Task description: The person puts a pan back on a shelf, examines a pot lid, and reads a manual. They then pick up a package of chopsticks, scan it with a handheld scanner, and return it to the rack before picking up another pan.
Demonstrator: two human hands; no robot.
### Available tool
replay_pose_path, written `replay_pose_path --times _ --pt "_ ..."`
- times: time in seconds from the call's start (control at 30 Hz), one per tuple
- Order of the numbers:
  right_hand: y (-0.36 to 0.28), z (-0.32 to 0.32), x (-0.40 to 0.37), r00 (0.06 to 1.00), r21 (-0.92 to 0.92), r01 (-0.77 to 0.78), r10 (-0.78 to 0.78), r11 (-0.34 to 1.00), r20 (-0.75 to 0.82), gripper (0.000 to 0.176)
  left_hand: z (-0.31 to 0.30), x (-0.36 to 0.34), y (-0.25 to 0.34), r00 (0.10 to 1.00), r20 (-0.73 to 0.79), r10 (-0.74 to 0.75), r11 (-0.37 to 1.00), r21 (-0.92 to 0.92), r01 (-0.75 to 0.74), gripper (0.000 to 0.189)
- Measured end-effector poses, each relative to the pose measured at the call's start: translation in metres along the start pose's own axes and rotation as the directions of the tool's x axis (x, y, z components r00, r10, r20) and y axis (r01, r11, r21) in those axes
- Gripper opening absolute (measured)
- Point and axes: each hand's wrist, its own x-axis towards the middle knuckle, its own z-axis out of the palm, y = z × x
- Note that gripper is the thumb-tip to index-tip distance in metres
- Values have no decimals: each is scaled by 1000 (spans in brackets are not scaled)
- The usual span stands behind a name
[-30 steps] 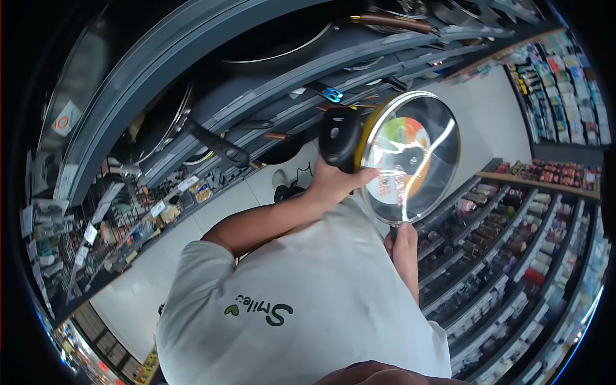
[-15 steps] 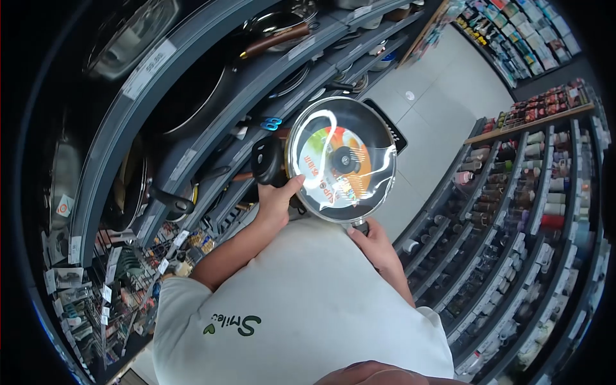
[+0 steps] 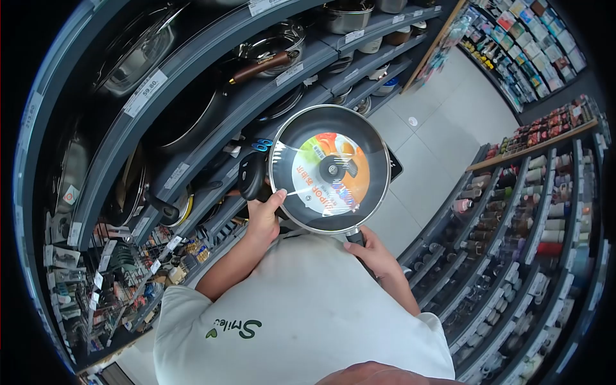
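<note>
One glass-lidded frying pan [image 3: 299,136], one round colour label [image 3: 321,186] under its lid, and two hands gripping it: the left hand [image 3: 264,215] at the rim, the right hand [image 3: 375,251] at the handle. Above the pan, one brown-handled skillet [image 3: 260,64] and one steel pot [image 3: 346,16]. Bottles [image 3: 513,212] to its right are too small to count.

Shop aisle, pale tiled floor [image 3: 427,154], dark grey shelves [image 3: 186,61] of pans [image 3: 269,45] — bottle-lined racks [image 3: 513,218] opposite
</note>
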Motion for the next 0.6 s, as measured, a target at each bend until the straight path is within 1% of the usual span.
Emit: replay_pose_path --times 0.07,0.1,0.17,0.23,0.3,0.37,0.5,0.57,0.6 --pt "0 -4 1 999 -12 29 -30 999 -36 33 5 -1 -1 999 37 22 1000 21 -23 54" --pt "-5 -6 -1 999 -20 26 -26 999 -26 33 8 -1 -2 999 27 29 999 16 -29 54" --pt "-21 -5 -9 997 -32 -56 54 998 -55 33 16 -1 -4 998 51 43 999 10 -44 54" --pt "-22 -10 -9 995 -38 -84 81 996 -60 32 17 1 -9 997 47 62 998 -6 -62 52" --pt "-22 -16 -10 992 -39 -110 108 993 -64 31 9 3 -18 992 117 44 998 48 -50 59" --pt "-19 -21 -8 991 7 -125 125 992 -48 27 14 1 -20 995 90 40 998 48 -44 59" --pt "-15 -31 -2 988 -37 -151 151 988 -20 22 18 -1 -21 999 35 15 998 67 -18 59" --pt "-10 -33 2 995 -22 -92 91 996 -30 20 21 -2 -21 999 20 34 998 61 -36 59" --pt "-10 -34 3 996 -23 -92 92 995 -24 20 22 -3 -20 999 11 45 997 55 -46 59"
